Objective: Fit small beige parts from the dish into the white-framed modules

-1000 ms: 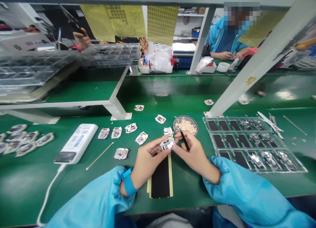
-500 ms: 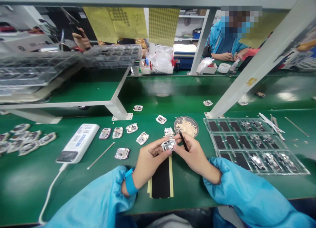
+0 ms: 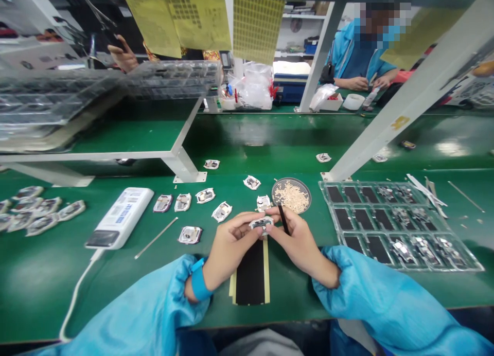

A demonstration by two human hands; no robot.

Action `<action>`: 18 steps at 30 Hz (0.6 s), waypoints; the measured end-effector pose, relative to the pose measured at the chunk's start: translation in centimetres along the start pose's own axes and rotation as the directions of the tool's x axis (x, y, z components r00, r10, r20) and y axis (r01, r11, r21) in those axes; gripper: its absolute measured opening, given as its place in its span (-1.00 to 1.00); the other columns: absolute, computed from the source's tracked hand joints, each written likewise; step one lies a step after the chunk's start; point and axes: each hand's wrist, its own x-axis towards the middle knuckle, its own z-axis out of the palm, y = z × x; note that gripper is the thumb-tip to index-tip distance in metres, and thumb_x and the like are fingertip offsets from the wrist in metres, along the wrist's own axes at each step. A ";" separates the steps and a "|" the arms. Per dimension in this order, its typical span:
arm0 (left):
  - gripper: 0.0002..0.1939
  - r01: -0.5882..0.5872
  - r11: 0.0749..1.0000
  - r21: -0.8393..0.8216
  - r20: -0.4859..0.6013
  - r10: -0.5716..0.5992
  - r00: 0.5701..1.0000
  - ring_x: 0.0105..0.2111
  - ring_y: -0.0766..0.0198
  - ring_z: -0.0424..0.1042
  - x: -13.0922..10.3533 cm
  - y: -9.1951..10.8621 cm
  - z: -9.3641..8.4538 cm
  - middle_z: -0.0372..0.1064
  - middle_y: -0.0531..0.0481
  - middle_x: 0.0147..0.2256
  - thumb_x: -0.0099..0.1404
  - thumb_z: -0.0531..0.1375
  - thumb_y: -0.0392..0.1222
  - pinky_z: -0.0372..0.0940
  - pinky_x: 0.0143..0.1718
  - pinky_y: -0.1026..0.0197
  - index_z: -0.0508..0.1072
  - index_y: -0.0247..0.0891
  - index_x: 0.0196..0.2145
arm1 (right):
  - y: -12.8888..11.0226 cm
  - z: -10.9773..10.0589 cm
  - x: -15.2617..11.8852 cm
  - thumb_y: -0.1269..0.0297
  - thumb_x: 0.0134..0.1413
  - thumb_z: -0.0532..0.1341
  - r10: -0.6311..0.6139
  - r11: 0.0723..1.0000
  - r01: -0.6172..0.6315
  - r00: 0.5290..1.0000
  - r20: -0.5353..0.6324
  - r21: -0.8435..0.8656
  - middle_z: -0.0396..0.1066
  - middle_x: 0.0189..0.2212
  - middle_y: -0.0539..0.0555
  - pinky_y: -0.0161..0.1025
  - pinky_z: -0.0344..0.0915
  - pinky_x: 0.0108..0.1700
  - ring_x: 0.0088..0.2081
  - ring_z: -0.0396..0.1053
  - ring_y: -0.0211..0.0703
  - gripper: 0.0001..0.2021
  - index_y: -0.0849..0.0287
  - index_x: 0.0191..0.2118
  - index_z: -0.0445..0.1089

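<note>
Between my two hands is a small white watch case (image 3: 261,224) with electronic parts in it, tilted so that it shows nearly edge-on. My left hand (image 3: 230,245) grips it from the left between thumb and fingers. My right hand (image 3: 296,237) is closed, with a black stick-like tool (image 3: 284,219) held upright in it. The right thumb and fingertips also touch the case's right side. Below the hands lies a black sheet with yellow edges (image 3: 250,276), partly covered by them. Another watch case (image 3: 263,202) sits just beyond the fingers.
Several watch cases (image 3: 182,202) lie to the left, near a white power bank (image 3: 119,219) with a cable. A round dish (image 3: 309,191) holds small beige pieces. At right is a clear compartment tray (image 3: 335,232) with parts. A shelf post (image 3: 401,104) slants nearby; a co-worker (image 3: 357,63) sits opposite.
The watch case has been tipped from showing its inner face to nearly edge-on. Both hands have shifted slightly left with it. The whole view has moved a little.
</note>
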 end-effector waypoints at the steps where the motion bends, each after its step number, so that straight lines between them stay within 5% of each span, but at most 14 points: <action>1: -0.74 -0.014 1.000 0.005 -0.004 0.014 1.000 -0.20 0.17 0.59 0.0 0.0 0.0 0.56 -0.12 -0.10 0.21 0.41 -0.20 0.53 -0.15 0.21 0.63 -0.25 -0.12 | 0.0 0.0 0.0 0.24 0.13 0.33 -0.002 1.000 0.002 1.000 0.006 -0.004 0.47 -0.26 0.05 -0.19 0.39 -0.13 -0.17 0.46 -0.11 -0.74 0.15 -0.07 0.45; 5: -0.73 -0.032 0.999 0.010 -0.011 0.032 0.999 -0.28 0.20 0.56 0.0 -0.1 0.0 0.54 -0.12 -0.13 0.18 0.42 -0.16 0.53 -0.22 0.20 0.64 -0.25 -0.14 | -0.2 0.1 0.0 0.20 0.14 0.32 0.020 0.999 -0.019 1.000 0.016 -0.033 0.52 -0.27 0.09 -0.18 0.39 -0.21 -0.27 0.45 -0.10 -0.83 0.17 -0.21 0.50; 11: -0.62 0.063 0.996 0.056 0.026 -0.065 0.998 -0.35 0.24 0.54 -0.1 0.3 0.2 0.59 -0.11 -0.21 0.28 0.35 -0.15 0.50 -0.21 0.20 0.56 -0.26 0.03 | -0.7 0.1 0.2 0.23 0.12 0.32 -0.024 0.991 0.018 0.999 -0.039 -0.130 0.40 -0.51 -0.03 -0.30 0.15 -0.46 -0.53 0.17 -0.29 -0.88 0.18 -0.29 0.50; 18: -0.68 0.009 0.992 0.129 -0.011 -0.008 1.000 -0.27 0.21 0.52 -0.3 0.3 0.0 0.57 -0.11 -0.13 0.30 0.33 -0.12 0.46 -0.21 0.22 0.58 -0.27 -0.03 | -0.3 -0.3 0.5 0.19 0.20 0.27 -0.024 0.987 0.033 0.998 0.056 -0.160 0.45 -0.40 0.01 -0.30 0.10 -0.46 -0.52 0.14 -0.29 -0.83 0.16 -0.19 0.51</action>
